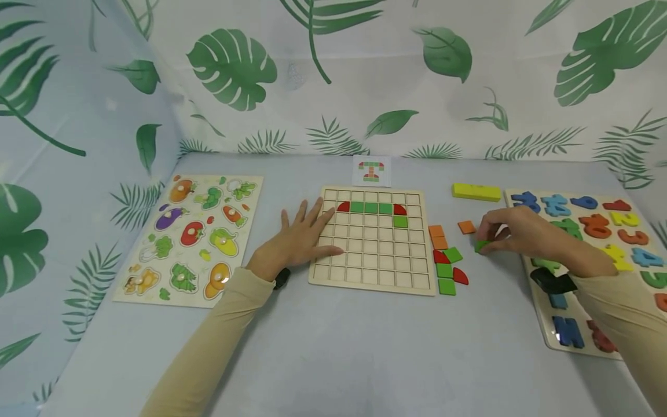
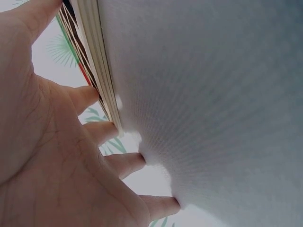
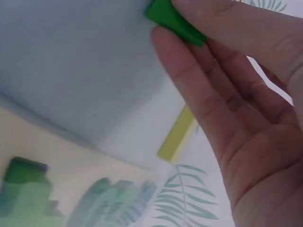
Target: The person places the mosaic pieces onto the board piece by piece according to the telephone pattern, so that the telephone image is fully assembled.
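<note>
My left hand (image 1: 294, 238) lies with spread, straight fingers on the left edge of a wooden grid board (image 1: 373, 262). In the left wrist view, some fingertips touch the board's side and others the tablecloth. Near the board's top, a row of green square tiles (image 1: 371, 207) has a red quarter-round tile (image 1: 400, 209) at each end. One more green tile (image 1: 400, 222) sits below the right end. To the right of the board, my right hand (image 1: 513, 231) pinches a green square tile (image 3: 175, 22) between thumb and fingers, close over the table.
Loose orange tiles (image 1: 438, 237), green tiles (image 1: 446, 286) and red tiles (image 1: 461, 276) lie beside the board's right edge. A pattern card (image 1: 371, 171) lies behind it. A yellow block (image 1: 476, 192) is at back right. A vegetable puzzle (image 1: 195, 243) stands left, a number puzzle (image 1: 578, 341) right.
</note>
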A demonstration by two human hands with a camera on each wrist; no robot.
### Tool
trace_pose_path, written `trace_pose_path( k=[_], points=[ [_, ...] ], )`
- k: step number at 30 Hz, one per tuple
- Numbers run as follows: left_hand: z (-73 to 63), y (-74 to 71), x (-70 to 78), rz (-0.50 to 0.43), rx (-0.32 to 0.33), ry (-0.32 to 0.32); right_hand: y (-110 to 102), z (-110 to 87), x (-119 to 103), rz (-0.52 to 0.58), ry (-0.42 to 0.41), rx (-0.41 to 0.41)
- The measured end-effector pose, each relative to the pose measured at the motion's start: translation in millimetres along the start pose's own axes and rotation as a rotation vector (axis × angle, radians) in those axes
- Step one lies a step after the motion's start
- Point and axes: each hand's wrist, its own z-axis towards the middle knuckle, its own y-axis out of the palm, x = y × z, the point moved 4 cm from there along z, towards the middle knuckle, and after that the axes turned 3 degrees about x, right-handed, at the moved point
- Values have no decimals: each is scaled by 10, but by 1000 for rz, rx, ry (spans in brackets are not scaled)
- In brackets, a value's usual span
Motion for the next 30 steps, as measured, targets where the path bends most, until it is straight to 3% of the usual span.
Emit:
trace_pose_path(
  k=[6, 11, 22, 30],
  points=[
    [8, 10, -12, -5, 2, 9, -38, 82, -108, -13, -11, -37],
    [25, 16, -14, 7, 7, 20, -89, 242, -285, 24, -67, 12],
    [27, 2, -18, 3, 6, 28, -65, 929, -946, 97, -339, 158],
    [33, 3, -46, 18, -12, 1, 135, 1339, -1305, 167, -415, 205]
  ],
)
